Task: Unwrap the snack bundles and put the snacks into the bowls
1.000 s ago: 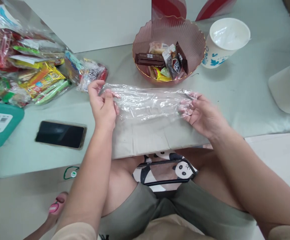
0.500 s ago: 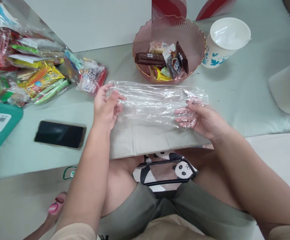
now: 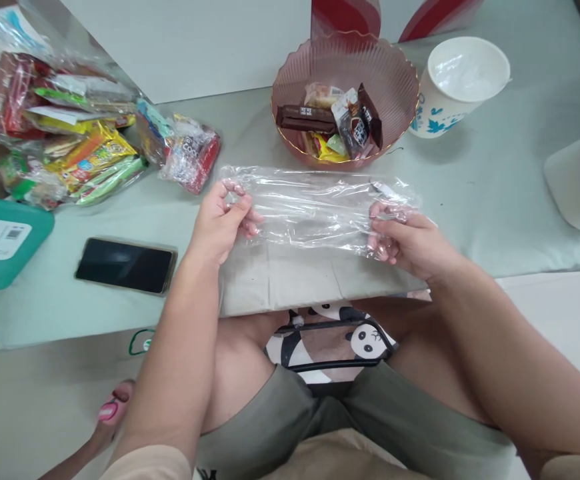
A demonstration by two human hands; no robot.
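A clear plastic bag (image 3: 310,203) is stretched sideways between my two hands, just above the table's near edge. My left hand (image 3: 225,223) grips its left end, thumb and fingers pinched on the film. At the other end, my right hand (image 3: 405,237) is closed on the crinkled plastic, with fingers partly seen through it. A small silvery piece (image 3: 387,191) shows by the bag's right end; I cannot make out what it is. Just beyond the bag stands a pink ribbed bowl (image 3: 290,73) with several wrapped snacks (image 3: 353,127) in it.
White paper cups (image 3: 445,100) stand right of the bowl and at the far right. Packaged snacks (image 3: 90,157) are heaped on the left, near a green container (image 3: 5,260) and a phone (image 3: 125,265). A panda-print bag (image 3: 330,340) lies between my legs below the table edge.
My left hand has curled its fingers in more on the bag's left end. My right fingers have bunched closer together on the other end. The view has shifted slightly.
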